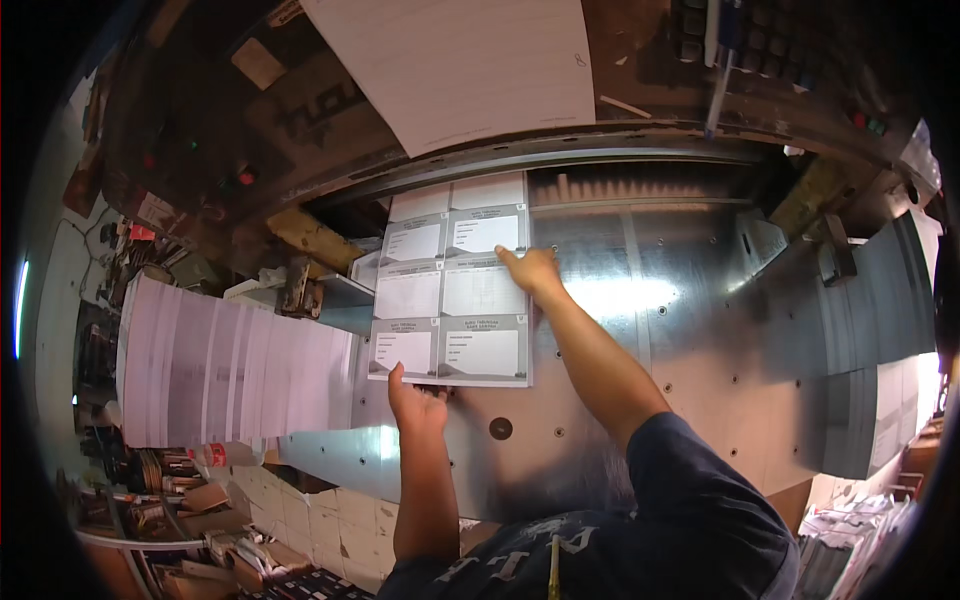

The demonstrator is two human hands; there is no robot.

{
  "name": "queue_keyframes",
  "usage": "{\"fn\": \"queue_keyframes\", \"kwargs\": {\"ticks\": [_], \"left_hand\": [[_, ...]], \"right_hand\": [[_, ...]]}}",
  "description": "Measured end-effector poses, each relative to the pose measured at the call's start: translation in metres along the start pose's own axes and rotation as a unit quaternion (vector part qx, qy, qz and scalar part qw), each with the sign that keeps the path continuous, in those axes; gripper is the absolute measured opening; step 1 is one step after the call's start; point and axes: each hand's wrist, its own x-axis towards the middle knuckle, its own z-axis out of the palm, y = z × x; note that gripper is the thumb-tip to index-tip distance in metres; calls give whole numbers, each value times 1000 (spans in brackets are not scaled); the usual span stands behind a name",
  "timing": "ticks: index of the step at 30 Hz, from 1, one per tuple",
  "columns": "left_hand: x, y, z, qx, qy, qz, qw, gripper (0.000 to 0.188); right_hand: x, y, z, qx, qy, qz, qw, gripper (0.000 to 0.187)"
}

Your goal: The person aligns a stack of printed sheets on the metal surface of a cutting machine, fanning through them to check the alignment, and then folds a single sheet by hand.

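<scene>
A stack of printed sheets (485,292), with grey-and-white form panels in rows, lies on the metal cutter table (600,400). Its far end reaches under the crossbar of the machine. At the stack's near edge is my left hand (417,405), thumb over the top sheet and fingers curled against the front side. My right hand (533,270) grips the right edge farther up. Its thumb rests on the top sheet, while the other fingers lie along the side, partly hidden.
Left of the table stands a long row of stacked paper (240,365). More grey paper stacks (865,300) sit at the right. A large white sheet (480,70) lies on top of the machine, left of a keypad (760,50). A metal crossbar (620,158) spans the far side.
</scene>
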Motion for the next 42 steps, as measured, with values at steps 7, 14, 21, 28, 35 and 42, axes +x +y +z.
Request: {"fn": "queue_keyframes", "kwargs": {"ticks": [7, 14, 21, 28, 35, 42], "left_hand": [[1, -3, -1, -5, -9, -8, 1000, 71], [-21, -17, -6, 37, 45, 1, 998, 53], [-89, -74, 3, -199, -148, -253, 935, 57], [-14, -38, -4, -269, -132, -27, 954, 62], [8, 15, 5, -200, -97, 22, 975, 48], [11, -6, 11, -13, 51, 134, 990, 51]], "right_hand": [[-36, -26, -4, -38, 85, -26, 995, 84], [-40, -51, -16, 315, -36, 35, 948, 86], [-49, -72, -37, 501, -159, 49, 850, 58], [-11, -57, -38, 542, -173, 62, 820, 60], [51, -42, -40, 517, -237, -4, 823, 43], [97, -19, -29, 419, -174, -23, 891, 39]]}}
